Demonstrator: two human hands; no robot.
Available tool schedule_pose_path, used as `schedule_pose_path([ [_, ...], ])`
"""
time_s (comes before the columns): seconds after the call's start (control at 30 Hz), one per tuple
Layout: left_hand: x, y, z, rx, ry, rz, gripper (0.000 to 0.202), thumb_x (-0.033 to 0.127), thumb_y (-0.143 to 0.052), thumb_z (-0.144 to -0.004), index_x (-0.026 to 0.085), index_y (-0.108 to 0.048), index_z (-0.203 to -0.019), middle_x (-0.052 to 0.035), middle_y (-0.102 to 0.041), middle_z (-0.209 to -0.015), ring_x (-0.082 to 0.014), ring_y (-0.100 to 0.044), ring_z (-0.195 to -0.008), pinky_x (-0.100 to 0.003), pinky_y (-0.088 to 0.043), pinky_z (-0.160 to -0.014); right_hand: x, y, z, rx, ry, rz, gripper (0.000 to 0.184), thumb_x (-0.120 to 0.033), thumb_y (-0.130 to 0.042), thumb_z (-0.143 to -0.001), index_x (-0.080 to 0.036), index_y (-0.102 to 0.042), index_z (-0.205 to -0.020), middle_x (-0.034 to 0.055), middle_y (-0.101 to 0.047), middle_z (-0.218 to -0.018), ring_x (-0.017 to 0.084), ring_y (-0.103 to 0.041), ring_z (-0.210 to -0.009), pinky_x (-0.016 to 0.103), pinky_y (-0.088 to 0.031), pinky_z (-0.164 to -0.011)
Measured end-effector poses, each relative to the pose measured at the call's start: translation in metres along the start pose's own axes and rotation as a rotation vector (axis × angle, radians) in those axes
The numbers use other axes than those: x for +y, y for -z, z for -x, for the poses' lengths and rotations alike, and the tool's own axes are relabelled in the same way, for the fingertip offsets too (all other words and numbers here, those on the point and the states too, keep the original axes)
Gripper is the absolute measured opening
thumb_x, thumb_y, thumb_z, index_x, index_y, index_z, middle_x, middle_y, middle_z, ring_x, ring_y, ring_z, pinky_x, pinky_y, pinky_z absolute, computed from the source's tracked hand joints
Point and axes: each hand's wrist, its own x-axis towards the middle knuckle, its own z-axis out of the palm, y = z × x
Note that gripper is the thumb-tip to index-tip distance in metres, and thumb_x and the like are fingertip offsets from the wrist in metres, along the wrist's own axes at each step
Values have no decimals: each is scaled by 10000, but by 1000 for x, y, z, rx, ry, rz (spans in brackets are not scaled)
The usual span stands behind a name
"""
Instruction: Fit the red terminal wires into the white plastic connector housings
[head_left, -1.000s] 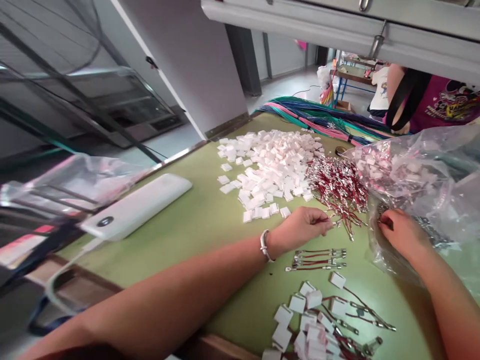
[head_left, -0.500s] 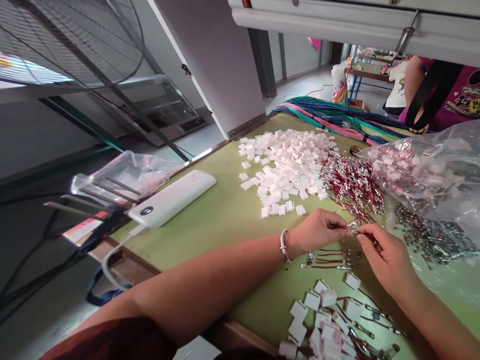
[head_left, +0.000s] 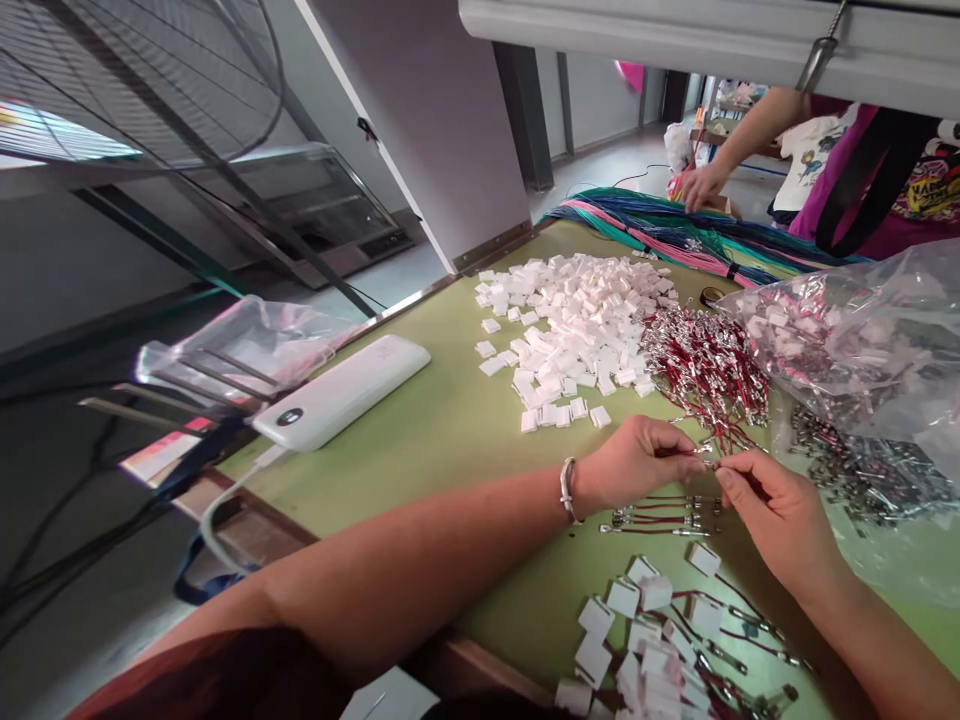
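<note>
**A:** What are the hands gripping right now?

**B:** The left hand point(head_left: 637, 465) and the right hand point(head_left: 780, 515) are meeting fingertip to fingertip. Both are pinching shut on one red terminal wire point(head_left: 708, 463), which is hanging just above the green tabletop point(head_left: 450, 440), on the near side of the heap of red wires point(head_left: 705, 365).

**A:** What could be going wrong there?

**B:** I'm thinking the wire is thin and its metal ends are tiny, so a loose pinch is risking a drop into the heap, where it would be lost among the others. The heap's loose strands are also reaching toward the fingers and could be snagging on them. The right forearm is hovering over the finished white-capped pieces point(head_left: 652, 640), nearer than the heap, so a low sweep might be scattering them.

**A:** And the row below the hands?

**B:** A few laid-out wires point(head_left: 660, 515) are lying side by side, near the heap and directly under the pinch, so a dropped hand would be knocking them crooked.

**A:** How much room is showing?

**B:** Right of the heap, a clear plastic bag point(head_left: 847, 340) is crowding in. Left of the heap, white connector housings point(head_left: 577, 320) are spreading wide. Beyond those, bare tabletop is running to a white power bank point(head_left: 341, 390) near the table's edge. Far behind the heap, a co-worker's hand point(head_left: 701, 185) is resting on coloured cable bundles point(head_left: 675, 235), well apart.
</note>
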Motion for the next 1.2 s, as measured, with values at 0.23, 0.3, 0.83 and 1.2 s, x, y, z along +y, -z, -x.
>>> schedule_pose_path([
  [0.23,0,1,0,-10,-27,52,155,258,-656,-764,136,-664,-669,-3,-635,-611,-73,-532,-564,-190,-454,-559,2,-2,1,-153,-159,-207,255,-427,-531,-849,-194,-611,-783,-46,-499,-580,59,-377,-382,198,-294,-367],
  [0.3,3,3,0,-32,-57,56,135,246,-665,-763,137,-672,-682,-7,-649,-634,-76,-549,-589,-190,-467,-585,1,-3,1,-191,-155,-201,279,-419,-534,-845,-189,-575,-692,-48,-486,-557,52,-368,-379,191,-291,-364],
  [0.83,1,-2,2,18,-62,-84,158,254,-667,-777,137,-671,-671,13,-592,-586,-70,-481,-562,-189,-438,-547,5,-1,3,-52,-69,-169,238,-398,-513,-889,-195,-628,-846,-43,-512,-593,79,-458,-412,211,-374,-404],
  [1.2,-1,1,4,6,-186,-308,177,257,-589,-829,156,-688,-722,-12,-651,-646,-90,-556,-601,-207,-465,-587,1,5,0,-35,137,133,220,-332,-497,-874,-210,-620,-740,-29,-546,-562,112,-485,-520,238,-400,-513],
])
